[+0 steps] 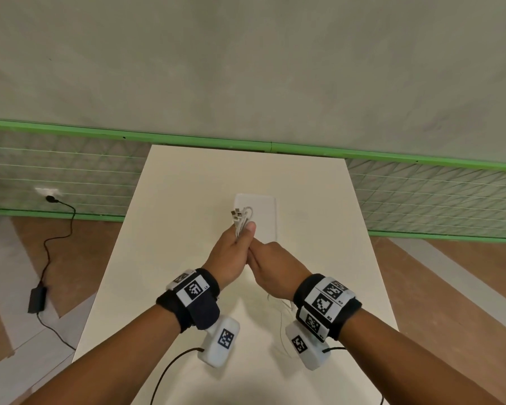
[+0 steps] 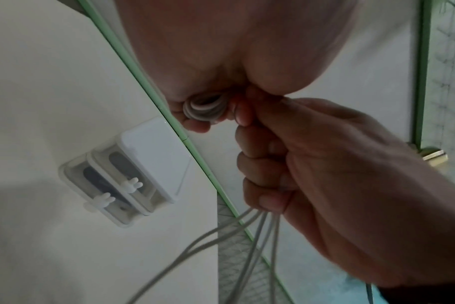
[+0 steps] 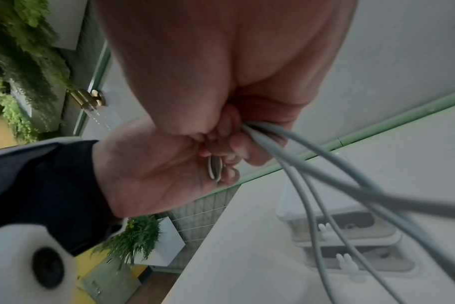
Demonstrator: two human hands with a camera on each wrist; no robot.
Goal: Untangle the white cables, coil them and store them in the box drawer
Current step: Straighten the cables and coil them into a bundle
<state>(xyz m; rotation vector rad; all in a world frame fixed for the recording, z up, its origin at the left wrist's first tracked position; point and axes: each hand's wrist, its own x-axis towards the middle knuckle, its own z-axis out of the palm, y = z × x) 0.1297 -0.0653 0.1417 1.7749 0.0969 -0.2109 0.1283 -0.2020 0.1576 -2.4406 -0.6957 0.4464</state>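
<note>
My left hand (image 1: 236, 252) grips a folded bundle of white cables (image 1: 241, 219); their USB plugs stick up above my thumb. Looped ends of the white cables (image 2: 204, 109) show inside the left fist. My right hand (image 1: 270, 266) sits just below and against the left, fingers curled round the cable strands (image 2: 257, 232) that hang down to the table. In the right wrist view the cable strands (image 3: 312, 170) run out of my right fist toward the camera. The white box with two drawers (image 1: 257, 217) stands on the table behind my hands; both drawers (image 2: 112, 185) look closed.
The white table (image 1: 187, 185) reaches to a green-framed mesh fence (image 1: 421, 194). Slack cable (image 1: 282, 305) lies on the table under my right wrist. A black power adapter and cord (image 1: 38, 296) lie on the floor at left.
</note>
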